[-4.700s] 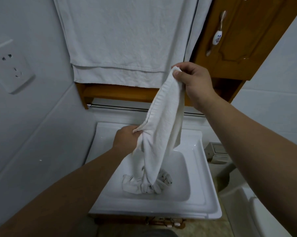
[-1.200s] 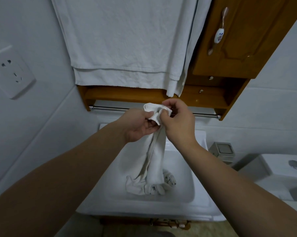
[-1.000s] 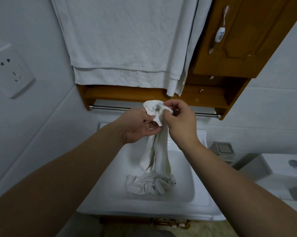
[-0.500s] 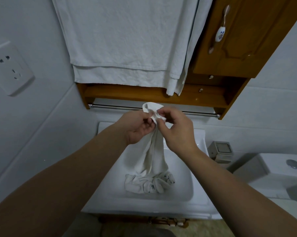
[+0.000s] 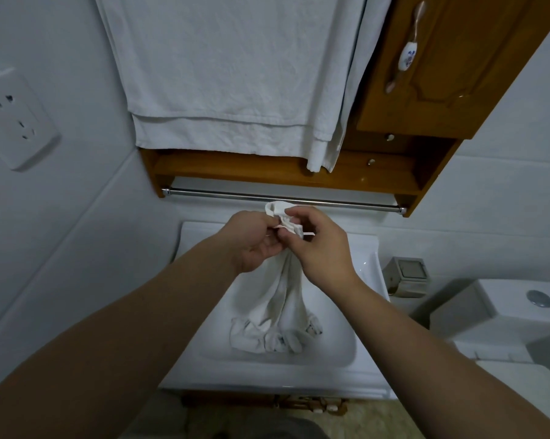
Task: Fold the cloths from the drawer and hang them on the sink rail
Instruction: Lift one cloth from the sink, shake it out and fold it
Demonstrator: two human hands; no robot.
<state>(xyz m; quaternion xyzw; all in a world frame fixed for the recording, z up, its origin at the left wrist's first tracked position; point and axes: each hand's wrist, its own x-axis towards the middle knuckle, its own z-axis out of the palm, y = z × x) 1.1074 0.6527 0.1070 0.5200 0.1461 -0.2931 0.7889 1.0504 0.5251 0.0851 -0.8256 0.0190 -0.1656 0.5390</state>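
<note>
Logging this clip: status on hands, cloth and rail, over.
Left hand and right hand both pinch the white cloth at its top. Cloth's lower end bunched in the white sink basin. Steel rail bare, unobstructed.

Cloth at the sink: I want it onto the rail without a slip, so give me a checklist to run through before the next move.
1. Both hands pinch the cloth top: left hand, right hand. Ok.
2. Rail bare, free to take it. Ok.
3. Cloth folded flat: bunched and twisted. Not ok.
4. Lower end clear of the sink: heaped in the basin. Not ok.
5. Grip firmness: cannot tell.
</note>
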